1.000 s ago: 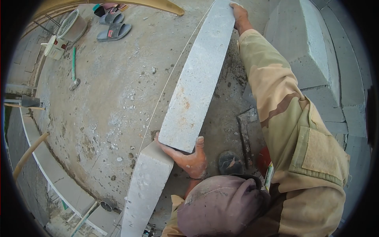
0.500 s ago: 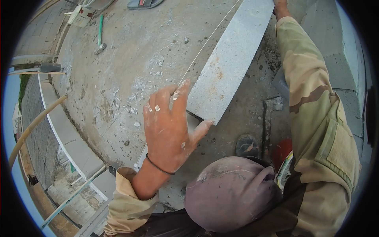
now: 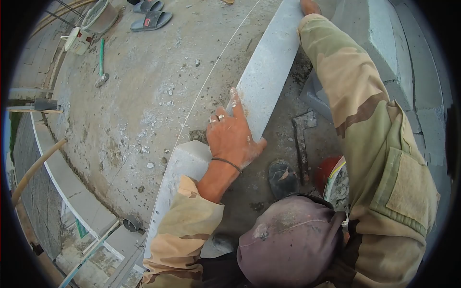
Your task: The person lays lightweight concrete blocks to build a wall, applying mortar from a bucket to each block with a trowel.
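A long, light grey concrete block (image 3: 272, 62) slants from the lower middle toward the top of the view. At its near end is my left hand (image 3: 231, 138), spread across the end, index finger along the left edge and thumb by the right corner. My right hand (image 3: 310, 6) grips the far end from the right side, its fingers mostly hidden at the top edge. Another pale block (image 3: 188, 161) lies under my left forearm, close to the near end of the held one. A taut white string (image 3: 206, 86) runs along the left of both.
A green-handled hammer (image 3: 102, 65), grey sandals (image 3: 151, 21) and a white bucket (image 3: 78, 41) are at the upper left. Stacked blocks (image 3: 365, 38) stand on the right. A metal tool (image 3: 302, 144) and a red bucket (image 3: 329, 173) sit near my shoe (image 3: 283, 177).
The held block and both hands have shifted left in view. My left hand has moved up and right onto the near end. The pale block beneath my left forearm has come into clearer view.
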The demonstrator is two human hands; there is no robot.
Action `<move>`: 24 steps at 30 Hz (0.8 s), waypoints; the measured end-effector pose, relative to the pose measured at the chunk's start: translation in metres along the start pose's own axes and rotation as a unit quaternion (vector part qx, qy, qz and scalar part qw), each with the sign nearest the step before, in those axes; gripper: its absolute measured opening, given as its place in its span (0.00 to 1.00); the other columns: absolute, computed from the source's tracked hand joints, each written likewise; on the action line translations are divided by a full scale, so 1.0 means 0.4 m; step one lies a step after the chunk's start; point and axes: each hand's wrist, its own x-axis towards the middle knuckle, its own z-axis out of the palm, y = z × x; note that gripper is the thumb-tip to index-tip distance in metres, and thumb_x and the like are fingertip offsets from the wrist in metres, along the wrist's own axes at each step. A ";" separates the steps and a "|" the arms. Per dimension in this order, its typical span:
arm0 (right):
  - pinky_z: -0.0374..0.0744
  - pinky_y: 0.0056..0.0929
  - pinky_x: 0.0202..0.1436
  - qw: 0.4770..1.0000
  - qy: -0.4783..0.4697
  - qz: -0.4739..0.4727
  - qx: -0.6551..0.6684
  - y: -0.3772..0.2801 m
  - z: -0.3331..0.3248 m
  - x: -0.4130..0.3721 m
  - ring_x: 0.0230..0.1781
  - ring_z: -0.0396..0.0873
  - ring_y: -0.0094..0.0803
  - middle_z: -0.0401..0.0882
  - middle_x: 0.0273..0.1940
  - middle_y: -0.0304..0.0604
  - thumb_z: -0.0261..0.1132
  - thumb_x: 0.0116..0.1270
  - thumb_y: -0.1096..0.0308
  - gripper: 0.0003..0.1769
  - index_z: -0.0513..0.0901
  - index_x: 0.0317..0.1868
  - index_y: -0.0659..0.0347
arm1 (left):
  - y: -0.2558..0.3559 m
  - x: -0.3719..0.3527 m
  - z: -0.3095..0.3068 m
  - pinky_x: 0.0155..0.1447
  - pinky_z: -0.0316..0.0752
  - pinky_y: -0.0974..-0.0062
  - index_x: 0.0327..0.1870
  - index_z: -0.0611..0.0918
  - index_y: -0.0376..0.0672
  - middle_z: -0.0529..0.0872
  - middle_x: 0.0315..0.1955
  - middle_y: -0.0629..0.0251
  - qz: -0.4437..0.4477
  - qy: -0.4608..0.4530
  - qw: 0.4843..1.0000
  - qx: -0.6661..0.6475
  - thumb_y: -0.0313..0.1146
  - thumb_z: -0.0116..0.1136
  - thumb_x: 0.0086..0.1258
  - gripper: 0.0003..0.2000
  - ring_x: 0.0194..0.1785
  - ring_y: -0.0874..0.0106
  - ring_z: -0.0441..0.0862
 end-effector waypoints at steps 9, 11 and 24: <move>0.62 0.57 0.82 0.961 -0.115 -0.006 -0.251 0.005 -0.047 -0.035 0.82 0.60 0.62 0.64 0.79 0.66 0.63 0.72 0.39 0.50 0.60 0.83 0.63 | 0.022 -0.257 0.105 0.64 0.71 0.53 0.85 0.46 0.34 0.72 0.57 0.44 -0.045 -0.023 0.997 -0.053 0.50 0.83 0.47 0.69 0.62 0.47 0.73; 0.60 0.66 0.81 0.929 -0.004 -0.007 -0.369 -0.010 -0.068 -0.171 0.85 0.51 0.62 0.60 0.82 0.60 0.62 0.73 0.38 0.48 0.61 0.83 0.57 | 0.008 -0.313 0.076 0.64 0.69 0.54 0.85 0.46 0.35 0.72 0.59 0.44 -0.049 -0.045 0.997 -0.042 0.50 0.83 0.47 0.69 0.63 0.48 0.73; 0.57 0.78 0.77 0.896 -0.129 -0.115 -0.410 -0.019 -0.068 -0.578 0.78 0.66 0.58 0.77 0.72 0.54 0.60 0.67 0.54 0.32 0.78 0.72 0.52 | 0.122 -0.562 0.200 0.74 0.62 0.36 0.85 0.37 0.36 0.58 0.74 0.35 -0.210 -0.177 0.949 -0.157 0.52 0.83 0.52 0.71 0.77 0.38 0.59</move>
